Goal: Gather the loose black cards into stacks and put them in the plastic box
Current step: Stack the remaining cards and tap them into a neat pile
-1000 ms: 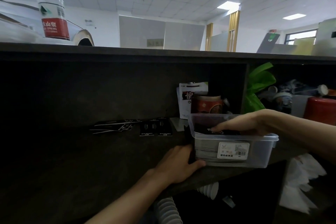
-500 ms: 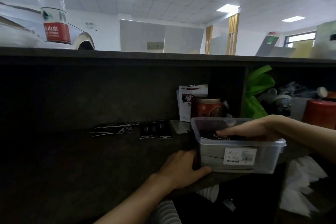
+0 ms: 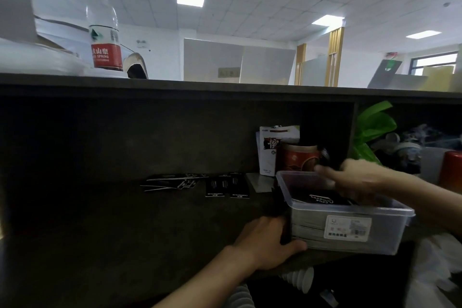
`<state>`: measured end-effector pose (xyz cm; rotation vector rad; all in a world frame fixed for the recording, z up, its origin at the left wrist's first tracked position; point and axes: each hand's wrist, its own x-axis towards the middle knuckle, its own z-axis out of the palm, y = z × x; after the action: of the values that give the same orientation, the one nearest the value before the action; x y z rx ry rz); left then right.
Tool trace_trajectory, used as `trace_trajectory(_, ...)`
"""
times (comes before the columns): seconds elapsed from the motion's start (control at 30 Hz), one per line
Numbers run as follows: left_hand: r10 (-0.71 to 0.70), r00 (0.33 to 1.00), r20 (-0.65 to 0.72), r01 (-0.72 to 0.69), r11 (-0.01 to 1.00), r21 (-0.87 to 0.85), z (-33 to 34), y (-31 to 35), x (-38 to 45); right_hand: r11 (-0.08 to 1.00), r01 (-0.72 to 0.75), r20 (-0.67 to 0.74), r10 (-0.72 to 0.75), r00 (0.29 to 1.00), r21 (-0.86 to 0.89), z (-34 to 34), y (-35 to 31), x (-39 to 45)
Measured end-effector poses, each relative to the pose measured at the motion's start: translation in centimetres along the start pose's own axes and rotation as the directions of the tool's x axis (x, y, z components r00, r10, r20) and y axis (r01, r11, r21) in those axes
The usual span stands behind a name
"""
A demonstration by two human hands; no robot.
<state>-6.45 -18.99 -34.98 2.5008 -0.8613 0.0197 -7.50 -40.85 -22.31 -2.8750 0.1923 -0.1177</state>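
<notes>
Black cards (image 3: 322, 199) already lie inside the plastic box (image 3: 350, 229), top one face up with white script. Box sits at the near right edge of the dark shelf (image 3: 100, 220), label facing the camera.

Loose cards (image 3: 172, 182) lie fanned on the shelf to the far left of the box; two more card stacks (image 3: 226, 187) sit between that fan and the box, well apart from both hands.

Left hand (image 3: 268, 245) rests against the box's near-left corner, thumb along its base, fingers curled at the side wall; bracing it, by the look.

Right hand (image 3: 357, 179) hovers over the box's far rim, blurred by motion. Fingers seem extended toward the left; whether they hold anything, cannot tell.

Step in hand, as judged: one batch is in the box and the right hand is between deposit and the next pickup.

Next move calls for reaching left across the shelf to the fanned cards, squaring them into a stack, then carrying them over the rim. Left hand should keep the box steady, since it stands at the shelf edge.
</notes>
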Motion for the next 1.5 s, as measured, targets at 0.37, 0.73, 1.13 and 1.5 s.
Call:
trace_trajectory(0.37,-0.225,0.940,-0.258,0.318,0.852,0.415,-8.2,-14.1,-3.5,0.912,0.340,-0.077,-0.331,0.940,0.229,11.7,-15.3,1.5)
trace_trajectory(0.73,-0.259,0.895,-0.363,0.368,0.890,0.271,-7.3,-19.4,-4.5,0.969,0.245,0.078,-0.243,0.967,-0.015,17.4,-16.4,8.5)
trace_trajectory(1.13,-0.158,0.916,-0.368,0.253,0.941,0.224,-7.7,-17.6,-5.2,0.839,0.518,0.013,-0.527,0.850,0.169,16.5,-13.1,1.5)
trace_trajectory(1.5,-0.188,0.954,-0.235,0.243,0.942,0.233,-7.7,-16.4,-6.1,0.932,0.294,0.115,-0.323,0.940,0.213,16.4,-18.2,3.2)
